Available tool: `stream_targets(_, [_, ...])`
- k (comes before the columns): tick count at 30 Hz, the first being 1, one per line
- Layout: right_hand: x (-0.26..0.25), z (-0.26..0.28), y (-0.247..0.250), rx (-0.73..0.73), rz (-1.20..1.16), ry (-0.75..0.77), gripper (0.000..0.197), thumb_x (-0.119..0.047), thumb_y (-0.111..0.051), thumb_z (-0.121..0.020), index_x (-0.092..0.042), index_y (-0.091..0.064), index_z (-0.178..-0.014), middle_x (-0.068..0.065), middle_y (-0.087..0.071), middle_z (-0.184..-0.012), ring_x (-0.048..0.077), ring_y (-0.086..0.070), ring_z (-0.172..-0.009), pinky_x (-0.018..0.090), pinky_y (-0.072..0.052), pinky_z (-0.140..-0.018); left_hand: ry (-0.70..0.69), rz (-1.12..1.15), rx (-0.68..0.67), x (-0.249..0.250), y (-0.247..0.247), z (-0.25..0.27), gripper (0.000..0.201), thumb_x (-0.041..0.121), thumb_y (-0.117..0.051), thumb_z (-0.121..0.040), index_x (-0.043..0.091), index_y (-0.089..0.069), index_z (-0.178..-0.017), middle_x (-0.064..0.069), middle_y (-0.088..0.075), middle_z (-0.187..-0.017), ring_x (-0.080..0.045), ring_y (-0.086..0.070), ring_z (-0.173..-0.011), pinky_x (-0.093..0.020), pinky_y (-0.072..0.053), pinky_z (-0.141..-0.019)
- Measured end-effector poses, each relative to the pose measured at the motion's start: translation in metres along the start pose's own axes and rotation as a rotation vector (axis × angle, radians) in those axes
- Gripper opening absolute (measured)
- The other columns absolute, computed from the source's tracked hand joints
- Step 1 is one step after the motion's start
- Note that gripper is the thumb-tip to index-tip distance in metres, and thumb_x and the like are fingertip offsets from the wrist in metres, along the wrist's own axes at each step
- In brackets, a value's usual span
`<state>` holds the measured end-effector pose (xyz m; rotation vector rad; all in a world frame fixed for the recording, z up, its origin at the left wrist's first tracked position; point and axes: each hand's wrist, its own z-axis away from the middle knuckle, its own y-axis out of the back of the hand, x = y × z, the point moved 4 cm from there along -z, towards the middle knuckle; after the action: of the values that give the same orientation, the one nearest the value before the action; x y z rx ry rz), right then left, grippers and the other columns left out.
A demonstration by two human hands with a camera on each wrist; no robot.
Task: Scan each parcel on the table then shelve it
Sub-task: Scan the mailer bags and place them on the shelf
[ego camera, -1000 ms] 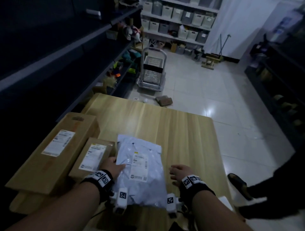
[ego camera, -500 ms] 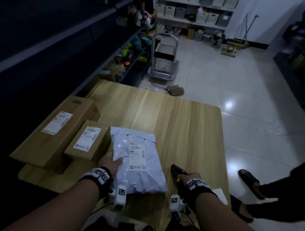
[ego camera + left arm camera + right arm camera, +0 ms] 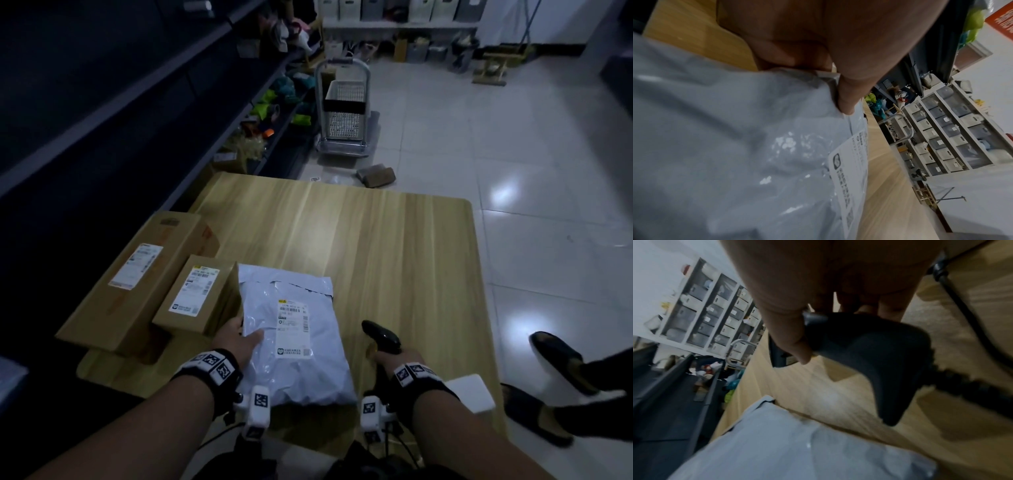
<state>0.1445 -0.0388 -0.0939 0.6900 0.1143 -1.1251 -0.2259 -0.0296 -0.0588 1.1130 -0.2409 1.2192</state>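
Observation:
A grey plastic mailer with a white label lies near the front of the wooden table. My left hand pinches the mailer's left edge, thumb on top; the left wrist view shows the thumb pressed on the grey plastic. My right hand grips a black barcode scanner just right of the mailer, above the table. In the right wrist view the fingers wrap the scanner's handle, its coiled cable trailing right. Two cardboard boxes, a small one and a large one, sit left of the mailer.
Dark shelving runs along the left. A trolley with a basket and a small brown parcel stand on the tiled floor beyond the table. Another person's slippered feet are at the right. A white object lies at the table's front right corner.
My right hand has left the mailer, picked up the black scanner and lifted it beside the mailer. The left hand has stayed on the mailer's left edge.

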Motion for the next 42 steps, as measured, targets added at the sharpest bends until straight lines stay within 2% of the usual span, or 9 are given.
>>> stream_targets(3, [-0.014,0.011,0.007,-0.038,-0.121,0.072,0.028,-0.036,-0.077,-0.082,-0.015,-0.074,-0.100,0.014,-0.077,-0.091,0.033,-0.074,-0.085,0.044,-0.063,-0.080,0.003,-0.031,-0.007,-0.004,-0.003,-0.007,0.035,0.029,-0.075,-0.091,0.016,-0.067,-0.122,-0.004,-0.073,-0.100,-0.027,-0.071,-0.090,-0.044,-0.059,-0.090])
stream_targets(7, [-0.045,0.031,0.015,-0.027,-0.268,0.237,0.023,-0.014,-0.071,-0.087,-0.016,-0.069,-0.109,0.019,-0.075,-0.092,0.033,-0.072,-0.083,0.059,-0.065,-0.063,-0.011,-0.098,-0.041,0.004,-0.004,-0.013,0.038,0.029,-0.072,-0.093,0.015,-0.065,-0.127,-0.005,-0.070,-0.104,-0.029,-0.068,-0.092,-0.036,-0.054,-0.085])
stream_targets(11, [-0.078,0.050,0.020,-0.099,0.200,0.479,0.014,-0.022,-0.072,-0.086,-0.027,-0.068,-0.098,0.003,-0.069,-0.076,0.017,-0.063,-0.063,0.027,-0.057,-0.049,-0.027,-0.134,-0.039,0.009,-0.003,-0.020,0.035,0.029,-0.072,-0.093,0.013,-0.068,-0.124,-0.006,-0.073,-0.103,-0.026,-0.068,-0.089,-0.034,-0.053,-0.082])
stream_targets(14, [-0.097,0.060,0.019,-0.128,0.561,0.592,0.016,-0.022,-0.073,-0.089,-0.027,-0.064,-0.101,-0.002,-0.068,-0.084,0.013,-0.064,-0.071,0.024,-0.055,-0.062,-0.014,-0.129,-0.043,0.005,-0.005,-0.022,0.032,0.030,-0.071,-0.094,0.016,-0.069,-0.122,-0.004,-0.073,-0.102,-0.025,-0.069,-0.088,-0.034,-0.055,-0.083])
stream_targets(16, [-0.105,0.067,0.019,-0.092,0.636,0.601,0.010,-0.021,-0.072,-0.088,-0.022,-0.062,-0.091,0.001,-0.067,-0.085,0.020,-0.065,-0.076,0.027,-0.052,-0.068,-0.003,-0.134,-0.054,0.001,-0.007,-0.021,0.034,0.032,-0.071,-0.093,0.018,-0.069,-0.123,-0.003,-0.074,-0.103,-0.024,-0.070,-0.089,-0.036,-0.056,-0.085])
stream_targets(19, [-0.108,0.069,0.019,-0.052,0.665,0.603,0.023,-0.022,-0.071,-0.089,-0.028,-0.054,-0.075,-0.006,-0.058,-0.073,0.015,-0.059,-0.068,0.022,-0.043,-0.057,0.011,-0.125,-0.070,-0.001,-0.008,-0.021,0.035,0.034,-0.072,-0.092,0.019,-0.069,-0.124,-0.001,-0.075,-0.103,-0.022,-0.070,-0.088,-0.038,-0.059,-0.086])
stream_targets(24, [-0.104,0.071,0.019,-0.022,0.735,0.613,0.014,-0.026,-0.072,-0.089,-0.025,-0.059,-0.095,-0.008,-0.059,-0.078,0.011,-0.058,-0.069,0.018,-0.035,-0.051,-0.032,-0.104,-0.079,0.004,-0.009,-0.018,0.033,0.027,-0.071,-0.092,0.017,-0.070,-0.123,-0.003,-0.075,-0.101,-0.024,-0.070,-0.088,-0.035,-0.057,-0.083])
stream_targets(32, [-0.100,0.080,0.026,-0.085,0.555,0.601,0.009,-0.020,-0.071,-0.092,-0.019,-0.065,-0.099,-0.007,-0.059,-0.071,0.005,-0.055,-0.055,0.013,-0.040,-0.035,-0.041,-0.149,-0.089,0.005,-0.008,-0.018,0.034,0.030,-0.070,-0.092,0.016,-0.069,-0.122,-0.005,-0.074,-0.105,-0.026,-0.069,-0.092,-0.040,-0.058,-0.088])
stream_targets(42, [-0.093,0.073,0.025,-0.069,0.425,0.542,0.020,-0.022,-0.068,-0.092,-0.009,-0.068,-0.107,0.001,-0.062,-0.073,0.012,-0.056,-0.053,0.023,-0.048,-0.044,-0.078,-0.166,-0.089,0.011,-0.009,-0.015,0.033,0.024,-0.068,-0.096,0.012,-0.068,-0.127,-0.005,-0.071,-0.100,-0.024,-0.065,-0.085,-0.028,-0.047,-0.076])
